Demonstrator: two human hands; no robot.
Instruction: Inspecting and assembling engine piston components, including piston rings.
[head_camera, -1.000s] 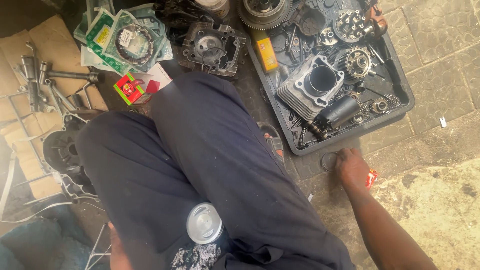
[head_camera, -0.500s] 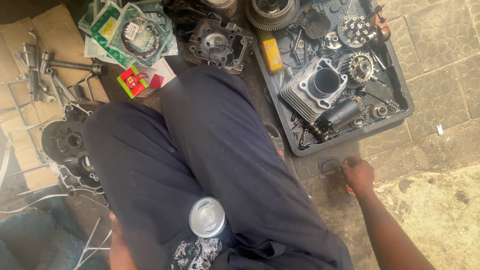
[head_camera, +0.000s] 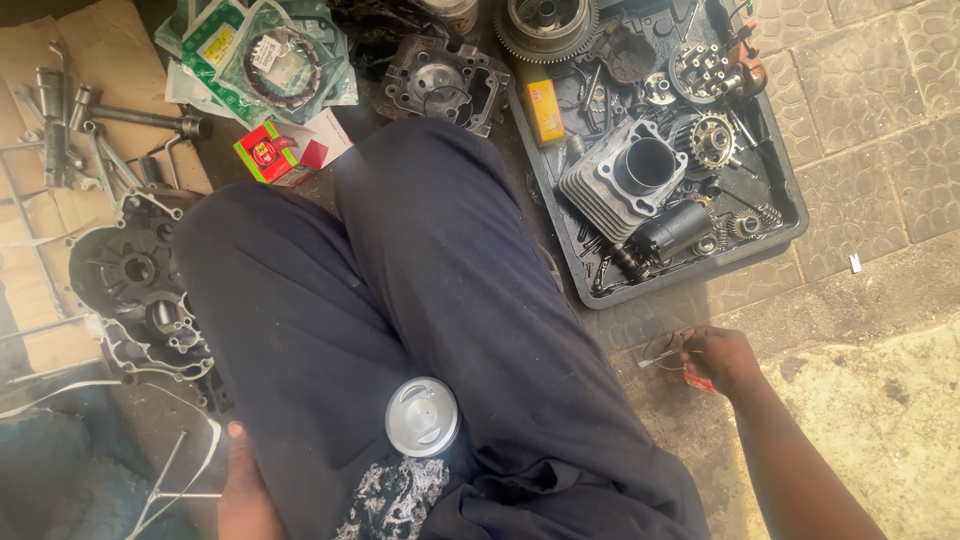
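Observation:
A silver piston (head_camera: 422, 416) rests crown-up on my lap, between my thighs in dark trousers. My right hand (head_camera: 722, 360) reaches down to the paving on my right, just below the black tray. Its fingers are pinched on a thin metal ring (head_camera: 662, 351), and a small red piece (head_camera: 700, 384) lies under the hand. My left hand (head_camera: 243, 478) shows only in part beside my left thigh, low at the bottom left. Its fingers are hidden, so its grip is unclear.
A black tray (head_camera: 775, 235) holds a finned cylinder block (head_camera: 628, 172), gears and small parts. A cylinder head (head_camera: 445, 82), gasket packets (head_camera: 270, 55) and a red box (head_camera: 268, 153) lie ahead. A dark engine case (head_camera: 135, 280) and wrenches (head_camera: 90, 125) sit on cardboard at left.
My right hand has slid slightly away from the tray along the paving, and its fingers have closed on the thin ring. The piston stays on my lap.

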